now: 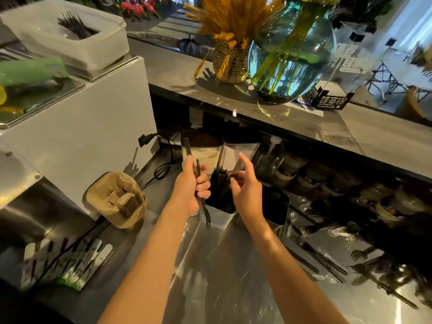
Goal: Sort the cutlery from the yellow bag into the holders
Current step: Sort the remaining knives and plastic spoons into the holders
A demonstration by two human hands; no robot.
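I see a few black cutlery pieces (pixel 197 183) clamped in my left grip (pixel 191 185), handles poking up past the fist and one fork end hanging below it. Just to the right stands a white holder (pixel 218 217) on the steel counter (pixel 222 265), packed with black forks (pixel 219 181). My right grip (pixel 245 190) hovers over those forks with its fingers apart, clasping nothing. More black and clear cutlery lies scattered (pixel 327 249) along the counter to the right. A cardboard cup carrier (pixel 117 199) sits at left.
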